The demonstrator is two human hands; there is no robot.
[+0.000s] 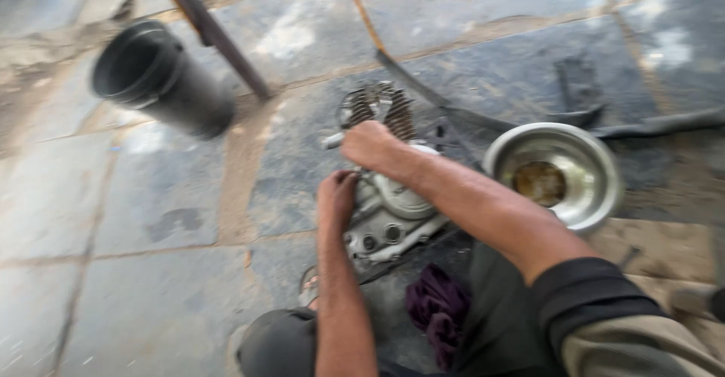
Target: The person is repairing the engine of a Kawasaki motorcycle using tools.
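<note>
My left hand (336, 196) and right hand (368, 144) clamp the small engine (389, 211) on the stone floor (151, 196) beside the steel bowl (585, 166) — heavy, rigid, likely greasy — best held by its casing, not the fins.

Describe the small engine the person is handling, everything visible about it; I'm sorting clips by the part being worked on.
The engine is a small silvery-grey metal unit resting on the stone floor before the person's knees. A rounded side cover faces up, with bolt holes along its lower edge; a finned cylinder, dark and grimy, points away toward the top of the view. The left hand rests against its near left side, and the right hand lies on top, near the fins. The picture is blurred, so finer detail cannot be told.
</note>
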